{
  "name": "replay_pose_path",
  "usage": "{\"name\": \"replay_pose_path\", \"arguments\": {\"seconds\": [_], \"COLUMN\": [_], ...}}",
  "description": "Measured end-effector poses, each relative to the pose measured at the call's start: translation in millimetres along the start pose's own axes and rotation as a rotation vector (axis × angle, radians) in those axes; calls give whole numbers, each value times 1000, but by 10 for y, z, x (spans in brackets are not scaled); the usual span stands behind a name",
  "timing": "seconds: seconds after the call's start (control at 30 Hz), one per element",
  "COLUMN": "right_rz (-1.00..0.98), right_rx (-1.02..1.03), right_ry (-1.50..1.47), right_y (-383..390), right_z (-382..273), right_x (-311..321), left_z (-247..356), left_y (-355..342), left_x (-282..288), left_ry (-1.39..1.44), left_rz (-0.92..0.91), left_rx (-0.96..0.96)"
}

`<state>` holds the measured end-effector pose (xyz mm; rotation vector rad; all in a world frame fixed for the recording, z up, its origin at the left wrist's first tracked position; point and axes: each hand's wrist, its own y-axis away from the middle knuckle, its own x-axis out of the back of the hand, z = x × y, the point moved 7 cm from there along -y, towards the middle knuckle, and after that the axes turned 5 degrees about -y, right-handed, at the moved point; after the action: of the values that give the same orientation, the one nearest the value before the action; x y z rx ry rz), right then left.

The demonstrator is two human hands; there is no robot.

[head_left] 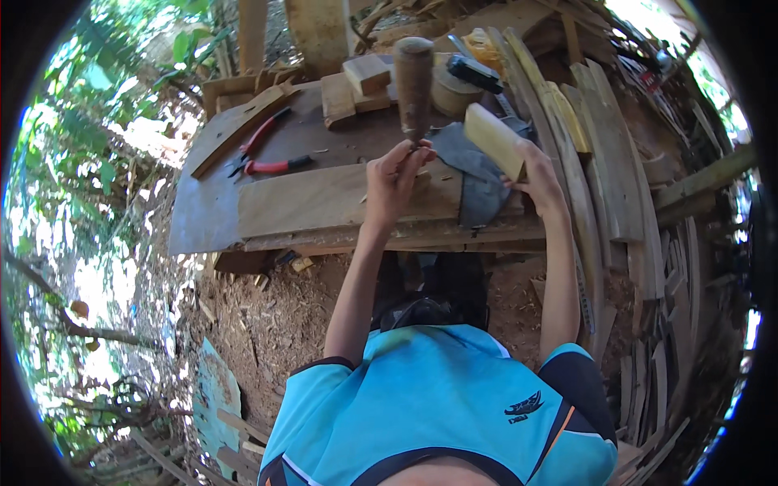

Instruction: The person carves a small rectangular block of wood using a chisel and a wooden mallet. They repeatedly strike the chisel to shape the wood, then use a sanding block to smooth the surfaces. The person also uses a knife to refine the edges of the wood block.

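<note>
Shirt, nearest: my bright blue, black-trimmed shirt (438, 381).
Left hand (395, 176): fingers pinched round the narrow neck of a brown, round wooden tool handle (414, 85), over the bench (194, 215).
Handle's line: nearly vertical in view, thick end upward; I cannot see its lower end.
Right hand (539, 174): grasping the near end of a pale, rectangular wooden block (490, 136).
Block's line: slanting, free end pointing far-left, toward the handle.
Plank: a long, light-brown wooden plank (304, 198) lies crosswise before me.
In the way: crumpled blue-grey cloth (484, 190) covers part of the plank's right end.
Left side: red-handled metal pincers (275, 166).
Right side: long weathered wooden slats (612, 154).
</note>
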<state>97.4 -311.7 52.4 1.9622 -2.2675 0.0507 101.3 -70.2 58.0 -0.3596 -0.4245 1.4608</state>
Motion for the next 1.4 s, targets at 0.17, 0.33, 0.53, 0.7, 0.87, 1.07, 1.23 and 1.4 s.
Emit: {"name": "replay_pose_path", "arguments": {"seconds": [0.17, 0.33, 0.53, 0.7, 0.87, 1.07, 1.23, 1.4], "right_rz": [-86, -149, 108, -394, -172, -287, -503, -287], "right_rx": [-21, 350, 1053, 1345, 1235, 1295, 1335, 1326], "right_ry": [-671, -243, 38, 944, 775, 792, 915, 783], "right_y": [197, 302, 533, 698, 888, 828, 762, 918], "right_z": [-384, -1365, -2813, -2737, -3017, -3040, -2837, -3085], "right_x": [-81, -146, 92, -1000, -1115, -1057, -1110, -1006], "left_z": [-1, -40, -25, 10, -17, -30, -39, -62], "left_y": [-11, -11, -16, -1, -4, 5, 5, -28], "left_x": [28, 17, -75, 2, -40, -13, 59, -65], "left_ry": [29, 81, 71, 18, 90, 30, 27, 119], "left_rz": [-4, 6, -34, -17, -21, -32, -21, -78], "left_rx": [15, 54, 14, 27, -1, -2, 26, 34]}}
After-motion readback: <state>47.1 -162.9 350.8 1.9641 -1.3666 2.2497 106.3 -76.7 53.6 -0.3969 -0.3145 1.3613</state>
